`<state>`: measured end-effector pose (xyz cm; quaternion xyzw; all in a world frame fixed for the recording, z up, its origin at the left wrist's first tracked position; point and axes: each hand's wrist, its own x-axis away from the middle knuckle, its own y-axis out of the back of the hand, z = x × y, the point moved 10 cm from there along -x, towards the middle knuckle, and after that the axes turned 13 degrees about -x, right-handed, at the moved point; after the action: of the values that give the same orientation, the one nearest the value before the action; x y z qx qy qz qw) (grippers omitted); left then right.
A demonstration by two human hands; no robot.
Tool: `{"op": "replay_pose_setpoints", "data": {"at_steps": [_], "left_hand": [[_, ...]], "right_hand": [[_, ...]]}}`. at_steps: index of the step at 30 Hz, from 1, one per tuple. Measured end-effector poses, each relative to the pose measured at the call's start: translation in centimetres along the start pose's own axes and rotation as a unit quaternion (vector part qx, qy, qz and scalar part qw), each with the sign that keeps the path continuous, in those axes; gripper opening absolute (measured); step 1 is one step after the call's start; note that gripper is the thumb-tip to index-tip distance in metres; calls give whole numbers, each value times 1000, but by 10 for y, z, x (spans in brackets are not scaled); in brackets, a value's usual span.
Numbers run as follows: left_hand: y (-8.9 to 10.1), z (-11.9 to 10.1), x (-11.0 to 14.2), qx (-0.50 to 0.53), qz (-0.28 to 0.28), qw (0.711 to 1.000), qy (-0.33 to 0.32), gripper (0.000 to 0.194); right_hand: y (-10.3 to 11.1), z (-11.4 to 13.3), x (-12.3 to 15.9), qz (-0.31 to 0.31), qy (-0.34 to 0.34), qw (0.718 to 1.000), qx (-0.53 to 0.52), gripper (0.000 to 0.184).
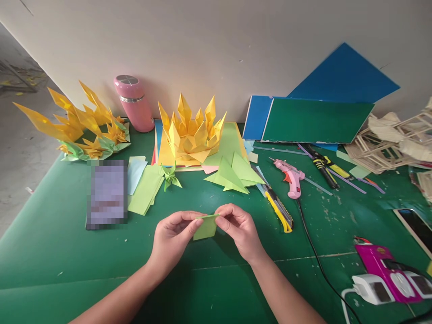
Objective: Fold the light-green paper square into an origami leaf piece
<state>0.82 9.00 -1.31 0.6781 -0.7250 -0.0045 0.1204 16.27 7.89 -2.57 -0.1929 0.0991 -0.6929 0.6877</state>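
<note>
A small folded piece of light green paper (205, 228) is held just above the table in front of me. My left hand (173, 236) pinches its left top edge between thumb and fingers. The right top corner sits between the thumb and fingers of my right hand (240, 229). Beyond my hands lie a small green folded paper flower (172, 177) and several pointed green folded pieces (232, 173). A stack of green paper slips (146, 191) rests to the left. Behind these stands a yellow folded-paper crown (194, 135) on coloured sheets (231, 132).
To the right lie a yellow utility knife (278, 209), a pink glue gun (292, 177) with a black cord, pliers (322, 166) and a magenta power strip (388, 272). A second yellow-green paper piece (91, 130), a pink bottle (137, 105) and a blurred-out rectangle (108, 193) are left.
</note>
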Motion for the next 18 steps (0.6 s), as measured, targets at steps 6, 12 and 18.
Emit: {"op": "replay_pose_setpoints", "data": {"at_steps": [6,12,18], "left_hand": [[-3,-7,4,-1,11,1000,-20,18],[-6,-2,2,17,23,1000,8,26],[1,17,-2,54,0,997,61,29]], "right_hand": [[-1,3,1,3,25,998,-51,18],[-3,3,2,14,28,999,-39,21],[-14,-5,7,49,-12,997,53,27]]}}
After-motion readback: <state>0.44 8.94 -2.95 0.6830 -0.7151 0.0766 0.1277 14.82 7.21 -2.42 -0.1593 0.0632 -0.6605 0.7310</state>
